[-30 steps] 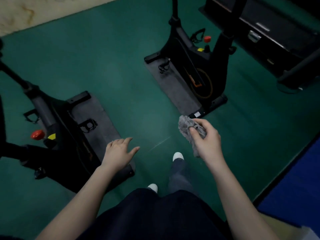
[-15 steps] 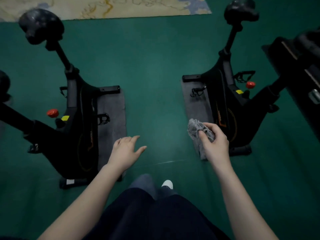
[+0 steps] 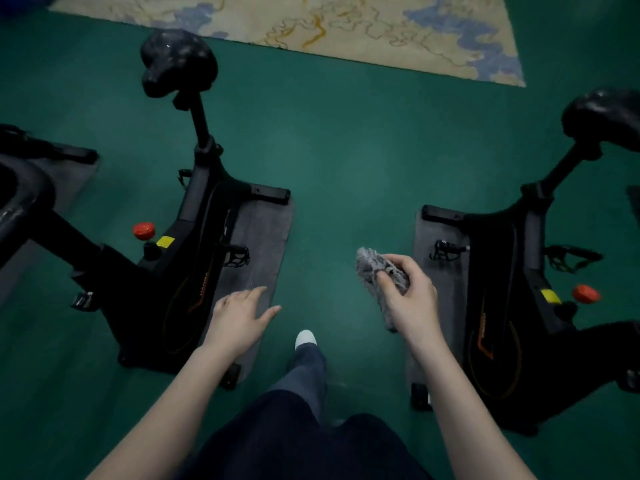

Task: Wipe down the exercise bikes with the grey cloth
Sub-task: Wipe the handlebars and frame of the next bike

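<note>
Green gym floor [image 3: 346, 161], grey cloth [image 3: 375, 268] gripped by right hand [image 3: 408, 299], left hand [image 3: 239, 317] spread, empty

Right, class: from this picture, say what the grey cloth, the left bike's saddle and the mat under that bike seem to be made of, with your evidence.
The grey cloth: soft, nubby textile, perhaps microfibre; it bunches and droops in the right hand. The saddle: probably padded vinyl or rubber; black with a dull sheen. The mat: matte dark grey rubber or foam, likely; flat, no shine.
</note>
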`<state>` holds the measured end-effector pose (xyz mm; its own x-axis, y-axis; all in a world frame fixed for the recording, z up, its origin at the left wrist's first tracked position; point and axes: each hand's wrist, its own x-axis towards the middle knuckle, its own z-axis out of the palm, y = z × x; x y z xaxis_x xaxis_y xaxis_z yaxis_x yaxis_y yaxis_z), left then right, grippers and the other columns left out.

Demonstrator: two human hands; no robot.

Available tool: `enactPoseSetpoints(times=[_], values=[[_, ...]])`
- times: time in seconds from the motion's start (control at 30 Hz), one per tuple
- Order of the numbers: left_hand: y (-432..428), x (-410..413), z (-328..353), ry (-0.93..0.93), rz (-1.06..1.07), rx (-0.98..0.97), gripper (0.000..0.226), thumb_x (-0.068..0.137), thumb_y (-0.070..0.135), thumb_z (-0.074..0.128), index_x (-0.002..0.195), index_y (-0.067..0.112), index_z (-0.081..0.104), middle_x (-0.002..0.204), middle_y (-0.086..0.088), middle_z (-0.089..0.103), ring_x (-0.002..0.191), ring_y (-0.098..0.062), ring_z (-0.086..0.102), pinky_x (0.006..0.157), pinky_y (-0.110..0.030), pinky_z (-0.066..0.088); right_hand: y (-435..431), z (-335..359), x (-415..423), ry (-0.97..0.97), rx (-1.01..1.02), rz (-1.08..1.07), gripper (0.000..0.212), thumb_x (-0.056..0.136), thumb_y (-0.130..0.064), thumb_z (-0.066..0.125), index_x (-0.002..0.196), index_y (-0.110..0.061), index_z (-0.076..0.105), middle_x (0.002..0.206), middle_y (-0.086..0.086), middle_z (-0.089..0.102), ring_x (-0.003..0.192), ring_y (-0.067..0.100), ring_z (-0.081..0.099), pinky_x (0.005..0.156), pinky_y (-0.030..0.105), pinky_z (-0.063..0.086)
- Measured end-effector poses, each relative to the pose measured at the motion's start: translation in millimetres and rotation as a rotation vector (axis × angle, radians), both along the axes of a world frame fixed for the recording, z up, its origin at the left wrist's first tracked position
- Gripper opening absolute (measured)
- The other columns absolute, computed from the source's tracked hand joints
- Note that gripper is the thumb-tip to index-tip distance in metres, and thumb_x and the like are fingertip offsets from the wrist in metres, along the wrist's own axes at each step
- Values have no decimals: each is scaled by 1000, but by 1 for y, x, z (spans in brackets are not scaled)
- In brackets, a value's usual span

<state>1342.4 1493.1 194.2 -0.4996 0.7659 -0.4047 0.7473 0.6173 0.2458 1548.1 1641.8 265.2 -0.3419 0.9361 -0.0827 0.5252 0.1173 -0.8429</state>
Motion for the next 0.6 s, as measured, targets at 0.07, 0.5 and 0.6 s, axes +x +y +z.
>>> enactPoseSetpoints(times=[0.07,0.5,0.6], values=[[20,-13,1,-2,26,1,60,94,55,39,143,20,36,141,-2,48,133,-20,39,108,-34,26,24,2,-22,-11,11,49,21,86,-7,63,107,-12,66,104,2,67,97,13,58,77,14,36],[88,-78,11,29,309,27,61,94,57,39,144,23,36,142,0,47,134,-18,37,109,-34,24,137,9,-149,21,-11,364,19,87,-8,63,104,-15,66,103,0,68,95,13,60,80,18,40],[94,-84,12,35,412,6,62,93,59,37,144,23,35,143,1,46,135,-17,37,111,-35,24,159,11,-181,22,-22,483,19,87,-9,62,105,-15,66,104,0,68,97,14,61,84,25,45]])
